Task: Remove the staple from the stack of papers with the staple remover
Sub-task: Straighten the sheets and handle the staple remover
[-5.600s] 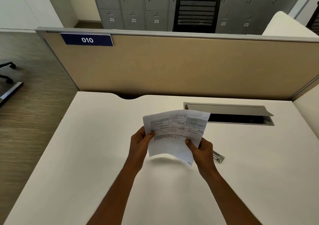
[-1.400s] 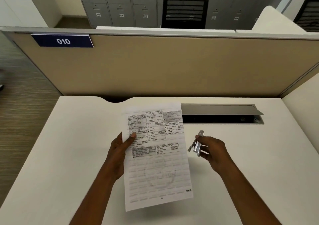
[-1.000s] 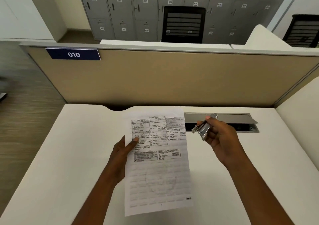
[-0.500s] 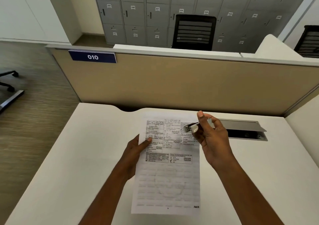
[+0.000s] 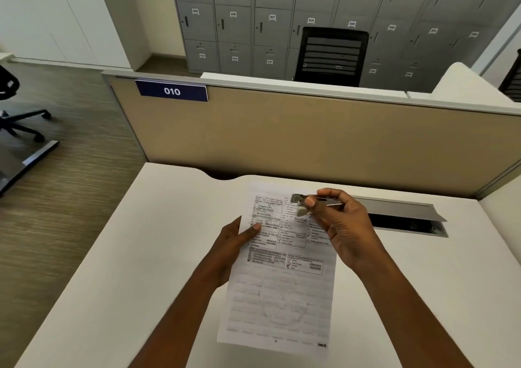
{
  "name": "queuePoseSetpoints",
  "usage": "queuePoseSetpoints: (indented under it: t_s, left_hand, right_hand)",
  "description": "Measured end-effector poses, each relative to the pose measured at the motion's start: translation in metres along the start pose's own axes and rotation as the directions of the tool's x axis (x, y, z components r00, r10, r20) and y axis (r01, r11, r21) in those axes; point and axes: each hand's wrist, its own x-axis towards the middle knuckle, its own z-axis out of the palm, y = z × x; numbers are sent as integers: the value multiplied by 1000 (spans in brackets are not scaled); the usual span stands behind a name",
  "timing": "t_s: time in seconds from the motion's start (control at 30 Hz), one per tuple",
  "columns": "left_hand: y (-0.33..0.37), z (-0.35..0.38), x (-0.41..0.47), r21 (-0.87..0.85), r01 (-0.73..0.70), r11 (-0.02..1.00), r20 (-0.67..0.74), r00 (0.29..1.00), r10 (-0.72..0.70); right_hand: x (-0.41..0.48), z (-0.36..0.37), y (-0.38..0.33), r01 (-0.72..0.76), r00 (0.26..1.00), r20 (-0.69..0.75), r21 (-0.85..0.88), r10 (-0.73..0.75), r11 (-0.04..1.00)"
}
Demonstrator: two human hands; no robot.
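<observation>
Over a white desk (image 5: 118,269), the left hand (image 5: 229,250) pinches the papers (image 5: 282,283) at their left edge while the right hand (image 5: 345,229) clamps the remover (image 5: 313,201) at their far edge.

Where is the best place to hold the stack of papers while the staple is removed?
Probably the left edge, upper half, where the left hand grips the stack of papers: near the top, clear of the staple remover in the right hand.

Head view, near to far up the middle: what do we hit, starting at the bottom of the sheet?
stack of papers → left hand gripping its left edge → right hand → staple remover at the sheet's top → beige partition → black chair → grey lockers
</observation>
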Motion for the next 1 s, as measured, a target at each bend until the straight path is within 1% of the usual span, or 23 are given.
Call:
queuePoseSetpoints:
  t_s: [0.07,0.2,0.3,0.47,0.57,0.63,0.67,0.73,0.77,0.87,0.97,1.0]
  left_hand:
    - [0,1,-1,4,-3,1000,10,1000,3]
    - [0,4,-4,11,0,1000,22,1000,-1]
    - [0,5,-6,24,1,1000,27,1000,-2]
    - [1,5,-8,50,11,999,20,1000,-12]
    - [3,6,-8,54,8,999,28,1000,-10]
    - [4,7,-9,59,5,998,31,999,-7]
    - [5,7,-9,66,4,998,31,999,-6]
    - [5,7,-9,80,2,997,33,999,-4]
    - [5,7,-9,90,-1,996,35,999,-2]
    - [6,7,-9,120,-14,993,38,999,10]
    - [8,9,-9,141,-25,990,45,999,19]
    - [9,10,-10,148,-30,988,48,999,23]
  right_hand:
    - [-1,3,0,-13,999,41,-26,14,1000]
    - [0,3,0,-79,990,116,26,76,997]
    - [1,3,4,-99,987,131,6,98,995]
    - [6,5,12,-31,997,63,-56,34,998]
    - [10,7,9,42,998,52,-168,-33,985]
    - [12,9,4,112,993,65,-274,-98,955]
    - [14,10,1,164,986,91,-350,-141,922]
    - [17,14,-9,274,961,178,-519,-211,810]
    - [20,16,-14,319,947,225,-577,-229,752]
    - [29,25,-32,420,906,346,-670,-243,612]
    - [38,36,-47,475,880,427,-768,-209,430]
    - [41,39,-50,484,875,444,-784,-193,390]
